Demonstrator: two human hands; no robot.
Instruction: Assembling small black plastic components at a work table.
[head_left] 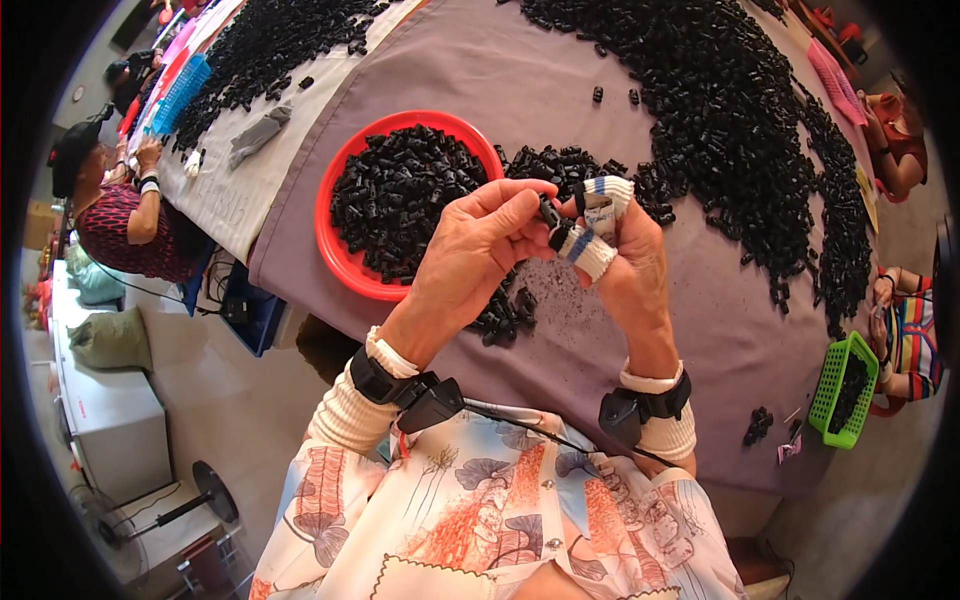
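Note:
Above the table's near side, my left hand [475,230] pinches a small black plastic part [549,211] between thumb and fingers. Close against it on the right, my right hand [640,262] is closed, with white knit covers striped in blue on its thumb and finger. A pale thing [600,218] shows between those covered fingers; its kind I cannot make out. Below and left of my hands stands a round red basin [328,225] heaped with similar black parts. Loose black parts [505,315] lie beside the basin and partly behind my hands.
A mauve cloth [730,370] covers the table. Large heaps of black parts [720,130] spread over the far right, others at the far left. A green basket [828,385] sits at the right edge, a blue basket [183,92] at far left. Other people [135,215] sit on both sides.

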